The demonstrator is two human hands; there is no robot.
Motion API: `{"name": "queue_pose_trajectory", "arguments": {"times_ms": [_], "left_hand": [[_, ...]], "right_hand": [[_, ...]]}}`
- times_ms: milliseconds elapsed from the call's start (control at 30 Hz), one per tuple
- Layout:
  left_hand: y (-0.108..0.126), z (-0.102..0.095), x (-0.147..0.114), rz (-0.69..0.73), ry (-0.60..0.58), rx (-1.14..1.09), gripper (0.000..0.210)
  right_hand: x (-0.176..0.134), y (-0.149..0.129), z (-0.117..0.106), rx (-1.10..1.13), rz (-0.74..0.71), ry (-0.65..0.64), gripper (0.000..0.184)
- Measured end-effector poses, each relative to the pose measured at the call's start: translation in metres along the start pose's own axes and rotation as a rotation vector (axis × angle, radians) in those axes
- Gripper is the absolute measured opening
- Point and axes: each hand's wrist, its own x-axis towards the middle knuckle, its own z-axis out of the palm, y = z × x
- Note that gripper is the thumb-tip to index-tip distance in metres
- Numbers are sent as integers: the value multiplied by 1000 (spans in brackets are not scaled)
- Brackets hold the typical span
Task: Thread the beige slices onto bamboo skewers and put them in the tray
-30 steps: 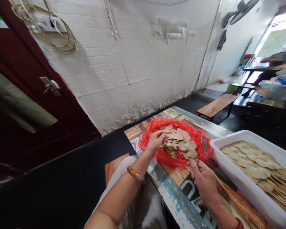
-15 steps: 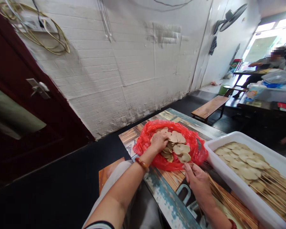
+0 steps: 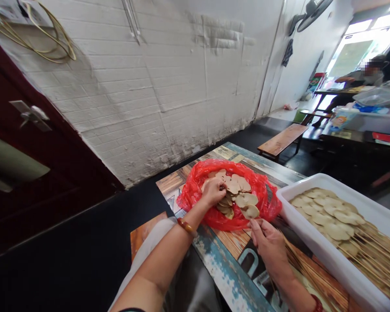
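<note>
A red plastic bag point(image 3: 191, 180) lies opened out on the table, holding many thin, pale, potato-like slices point(image 3: 238, 183). My left hand point(image 3: 213, 192) reaches into it, fingers pinched on a slice at the pile. At the bag's near edge, my right hand point(image 3: 269, 239) is closed, thumb and finger pinching a thin skewer mostly hidden by the fingers. Two wavy slices point(image 3: 249, 211) sit in line just beyond those fingertips, seemingly threaded on it. To the right, a white plastic tub point(image 3: 287, 212) contains skewered slices point(image 3: 339, 229), their sticks pointing toward me.
Loose bamboo sticks point(image 3: 303, 264) lie on the patterned wooden table point(image 3: 214, 264) beneath my right forearm. Beyond it stands a wooden bench point(image 3: 282, 141). A person point(image 3: 365, 78) sits at a far table. A white brick wall point(image 3: 169, 86) and a dark red door point(image 3: 29, 160) are at left.
The whole view has shifted slightly, so everything appears a little further left and higher. Both hands keep nearly the same places at the bag.
</note>
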Motion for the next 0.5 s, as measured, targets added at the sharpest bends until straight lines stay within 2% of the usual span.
{"name": "queue_pose_trajectory", "arguments": {"times_ms": [133,233,300,400,500], "left_hand": [[7,0,-5,86,26,93,14],[10,2,-2,22,59,-30,11],[14,4,2,-105,115,-282,11],[22,4,5,-283,171,-793,15],[33,4,3,-397,106,-1201,25]], "right_hand": [[0,2,-1,19,14,-11,38],[1,3,-1,30,25,-9,39],[2,3,-1,37,36,3,39],[2,2,-1,62,60,27,39],[1,1,-1,87,118,31,39]]}}
